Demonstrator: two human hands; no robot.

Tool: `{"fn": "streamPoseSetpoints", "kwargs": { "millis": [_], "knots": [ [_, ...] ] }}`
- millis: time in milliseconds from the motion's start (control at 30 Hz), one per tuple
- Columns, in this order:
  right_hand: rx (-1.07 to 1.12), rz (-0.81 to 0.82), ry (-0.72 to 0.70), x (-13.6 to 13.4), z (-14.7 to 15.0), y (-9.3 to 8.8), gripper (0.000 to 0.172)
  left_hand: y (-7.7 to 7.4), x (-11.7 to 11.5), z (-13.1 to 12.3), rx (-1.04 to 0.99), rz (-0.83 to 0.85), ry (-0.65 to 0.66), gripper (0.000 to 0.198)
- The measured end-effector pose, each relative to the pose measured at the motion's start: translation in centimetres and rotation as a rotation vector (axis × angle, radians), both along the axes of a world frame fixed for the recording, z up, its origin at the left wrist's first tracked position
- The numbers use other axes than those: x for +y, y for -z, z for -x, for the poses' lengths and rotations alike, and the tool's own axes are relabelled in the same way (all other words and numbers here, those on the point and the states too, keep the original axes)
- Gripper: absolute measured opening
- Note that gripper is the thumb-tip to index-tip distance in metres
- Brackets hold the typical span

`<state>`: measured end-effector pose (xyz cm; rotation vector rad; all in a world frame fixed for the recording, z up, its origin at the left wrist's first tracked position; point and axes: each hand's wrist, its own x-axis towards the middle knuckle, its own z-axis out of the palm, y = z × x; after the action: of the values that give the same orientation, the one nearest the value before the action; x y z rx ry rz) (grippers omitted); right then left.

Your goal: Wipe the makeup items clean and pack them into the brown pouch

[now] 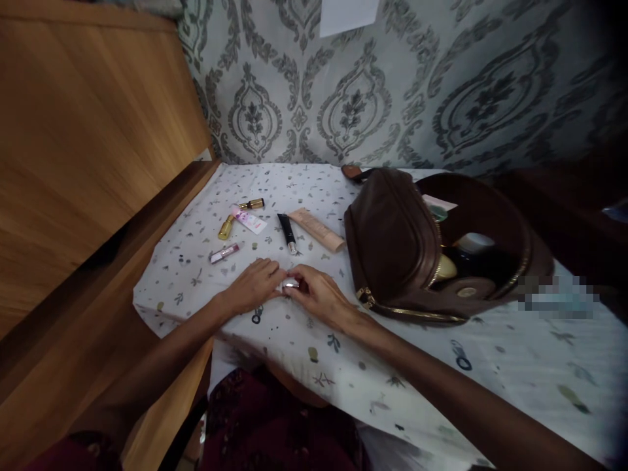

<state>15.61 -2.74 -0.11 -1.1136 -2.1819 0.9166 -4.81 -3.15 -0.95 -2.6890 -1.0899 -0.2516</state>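
Close to the table's front edge, my left hand and my right hand meet around a small white item with a shiny silver part. Fingers of both hands are closed on it and cover most of it, so its kind is hidden. Just beyond them lies a black tube with a silver cap, beside a beige tube. Farther left are a lip gloss tube, a small gold bottle, a pink and white tube and a gold and black container.
An open brown leather bag stands on the right, with several containers inside. A patterned white cloth covers the table. Wooden furniture borders the left side, and a wallpapered wall rises behind.
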Motion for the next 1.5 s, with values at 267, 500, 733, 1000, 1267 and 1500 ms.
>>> {"fn": "streamPoseSetpoints", "kwargs": {
  "millis": [267, 500, 733, 1000, 1267, 1500],
  "knots": [
    [0.026, -0.028, -0.029, 0.6, 0.3, 0.9, 0.015, -0.9, 0.2, 0.6, 0.008, -0.077, 0.026, 0.043],
    [0.189, 0.05, -0.028, 0.8, -1.1, 1.0, 0.025, -1.7, 0.2, 4.7, 0.007, -0.066, -0.078, 0.048],
    [0.376, 0.241, -0.014, 1.8, -1.4, 1.5, 0.025, -2.6, -0.3, 6.8, -0.113, 0.093, -0.323, 0.047],
    [0.516, 0.449, 0.057, 2.3, -1.3, 1.8, 0.027, -4.0, -1.1, 0.1, -0.373, -0.022, -0.423, 0.034],
    [0.547, 0.499, -0.04, 1.9, -1.3, 1.5, 0.03, -2.4, -1.0, -4.0, 0.164, -0.201, -0.131, 0.025],
    [0.574, 0.584, -0.023, 1.5, -1.3, 0.4, 0.039, -4.2, 1.0, 1.8, 0.203, -0.14, -0.145, 0.009]
  ]
}}
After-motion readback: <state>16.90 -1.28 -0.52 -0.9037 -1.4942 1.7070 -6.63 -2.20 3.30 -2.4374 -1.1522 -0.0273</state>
